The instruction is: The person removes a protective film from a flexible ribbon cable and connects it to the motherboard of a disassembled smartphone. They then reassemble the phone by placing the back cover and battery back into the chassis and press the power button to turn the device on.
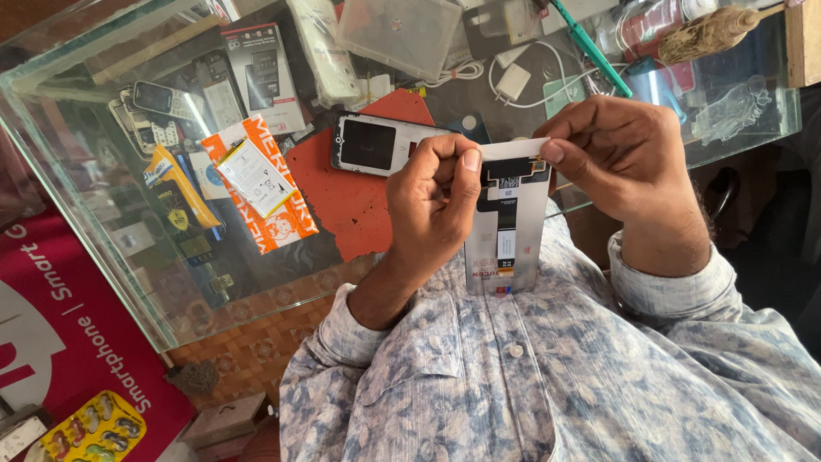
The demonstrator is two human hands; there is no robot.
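Above the glass counter [103, 222], the left hand [428, 201] and right hand [620, 158] both pinch the thin silvery phone display panel [506, 224] by its top edge, seemingly steadying its black flex strip [506, 168].

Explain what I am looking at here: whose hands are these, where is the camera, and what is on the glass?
There is no machine: a person works with bare hands, filmed by a camera worn on their head, looking down over their patterned shirt. The left hand and right hand together pinch a flat silver phone screen panel, back side showing, with a black strip near its top. Beyond lies a glass counter. On it rest a phone without its back on a red mat, an orange-and-white packet, a white charger with cable and a green tool.
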